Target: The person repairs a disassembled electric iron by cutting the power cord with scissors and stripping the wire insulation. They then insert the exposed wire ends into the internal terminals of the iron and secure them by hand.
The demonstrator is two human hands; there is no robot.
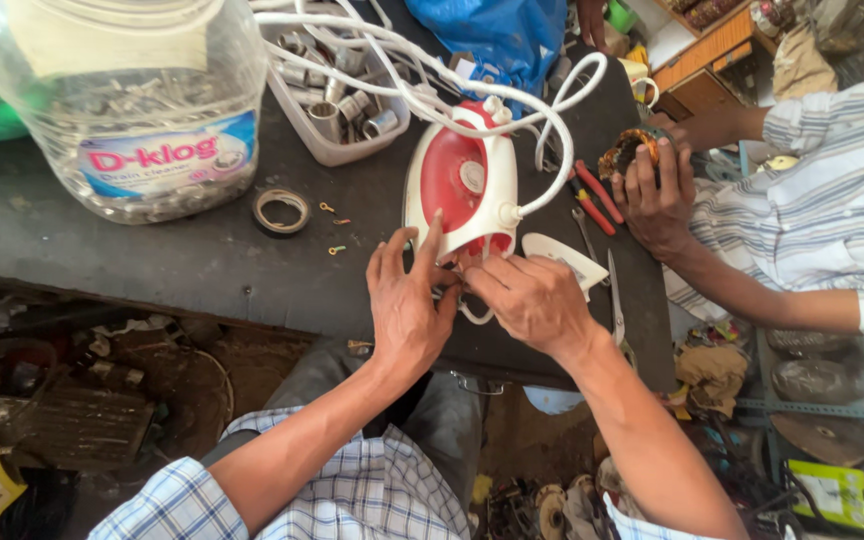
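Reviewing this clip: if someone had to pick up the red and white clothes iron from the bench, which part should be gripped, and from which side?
Probably the iron's white handle, gripped from above at the end away from the wearer. The iron appears to lie with that top side up, while the left hand and right hand crowd its near end. The white cord loops beyond it on the dark bench, so lift slowly.

Cluttered repair workshop, dark workbench (152, 250) strewn with pliers (592, 195), tape roll (281, 210), tub of metal fittings (337, 95), scrap underneath

Iron (464, 185) on the bench (152, 250), jar (137, 100) at its left, tray (337, 110) behind between them, pliers (592, 200) right, tape roll (281, 210) near the jar.
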